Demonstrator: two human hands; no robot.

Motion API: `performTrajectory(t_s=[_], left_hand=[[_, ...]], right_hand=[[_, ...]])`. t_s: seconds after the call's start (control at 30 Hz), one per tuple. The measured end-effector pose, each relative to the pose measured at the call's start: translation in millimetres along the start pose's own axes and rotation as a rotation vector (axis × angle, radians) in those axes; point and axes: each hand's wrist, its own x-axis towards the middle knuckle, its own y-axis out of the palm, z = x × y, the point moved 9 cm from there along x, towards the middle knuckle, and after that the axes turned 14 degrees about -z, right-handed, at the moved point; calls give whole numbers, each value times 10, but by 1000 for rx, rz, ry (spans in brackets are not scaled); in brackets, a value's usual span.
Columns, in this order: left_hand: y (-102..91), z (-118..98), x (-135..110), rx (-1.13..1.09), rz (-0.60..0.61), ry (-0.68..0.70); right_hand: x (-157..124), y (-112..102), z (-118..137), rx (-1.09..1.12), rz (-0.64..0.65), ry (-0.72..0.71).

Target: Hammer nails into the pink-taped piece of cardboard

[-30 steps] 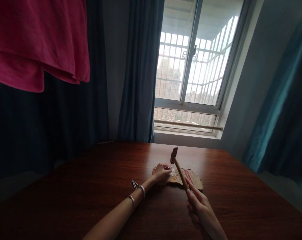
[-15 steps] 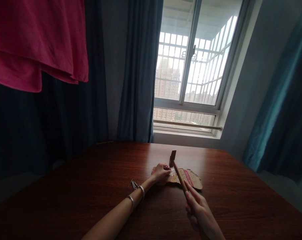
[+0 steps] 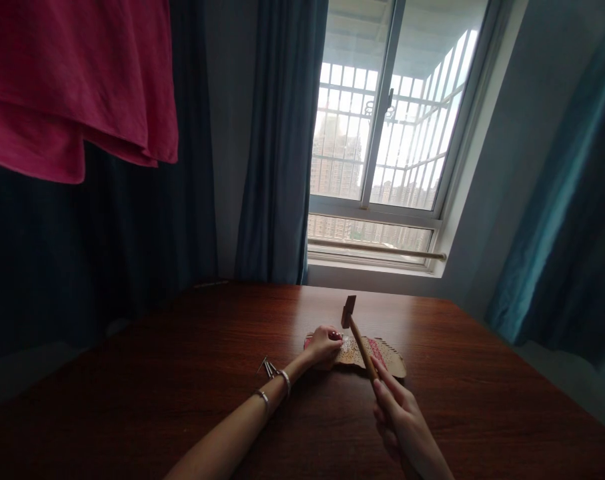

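A small hammer (image 3: 356, 333) with a wooden handle and a dark head is gripped in my right hand (image 3: 399, 417), its head raised above a flat tan perforated piece (image 3: 382, 357) with a pink band lying on the brown wooden table (image 3: 182, 373). My left hand (image 3: 323, 345) rests on the left end of that piece, fingers pinched together near the spot below the hammer head; what they pinch is too small to name. Two bangles circle my left wrist.
A few small metal nails or punches (image 3: 267, 367) lie on the table beside my left forearm. Behind the table are a window (image 3: 382, 133) with blue curtains (image 3: 277, 147) and a pink cloth (image 3: 77, 80) hanging at the upper left.
The hammer head dropped towards the tan piece half a second ago and has risen again. My left hand has stayed in place.
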Motion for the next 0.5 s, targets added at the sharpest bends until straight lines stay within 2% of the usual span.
performTrajectory(t_s=[0.5], left_hand=[[-19, -47, -7, -4, 1, 30]], right_hand=[[-4, -2, -40, -2, -12, -13]])
